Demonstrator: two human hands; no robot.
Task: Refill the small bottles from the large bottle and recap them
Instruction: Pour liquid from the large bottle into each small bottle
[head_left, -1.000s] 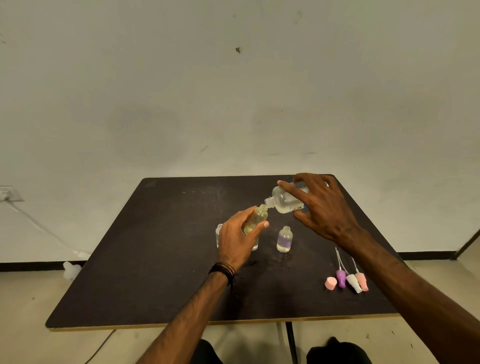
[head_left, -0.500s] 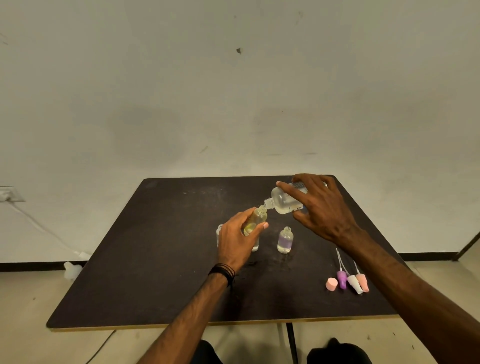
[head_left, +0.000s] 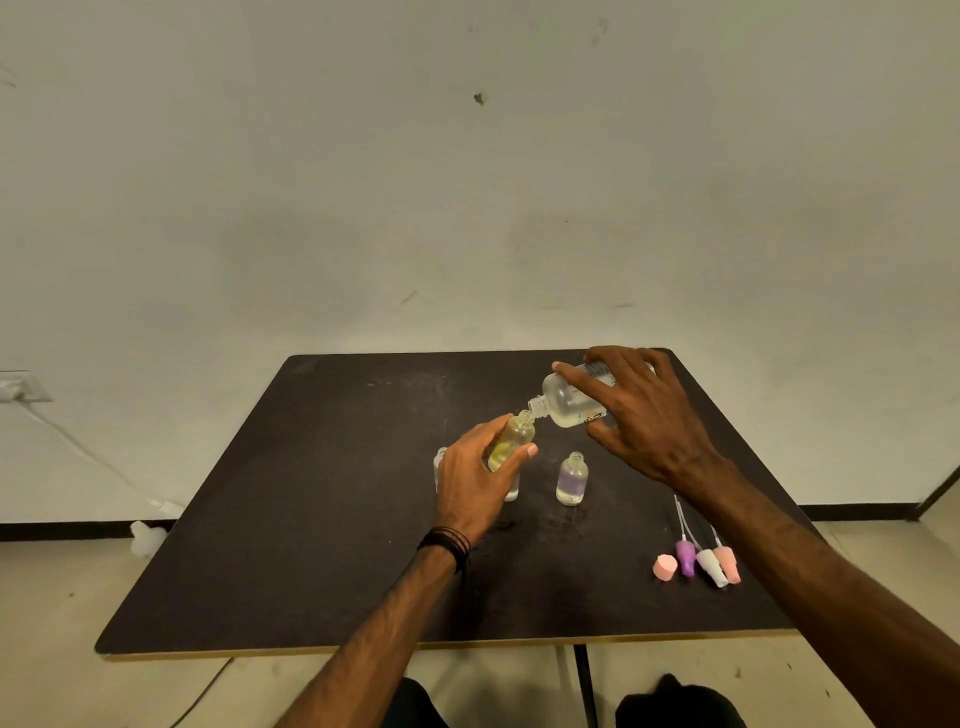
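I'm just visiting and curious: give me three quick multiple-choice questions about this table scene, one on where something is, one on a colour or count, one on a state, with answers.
1. Where do the loose spray caps lie?
A. Near the table's front right
B. At the far left corner
C. On the floor

2. What colour tints the small bottle standing free between the hands?
A. Green
B. Purple
C. Red

3. How is the large bottle held?
A. Upright on the table
C. Lying capped on the table
B. Tipped, neck at the small bottle's mouth

Answers:
1 A: the spray caps lie on the table by the right forearm.
2 B: the purple-tinted bottle stands uncapped.
3 B: the right hand tilts the large bottle toward the yellowish bottle in the left hand.
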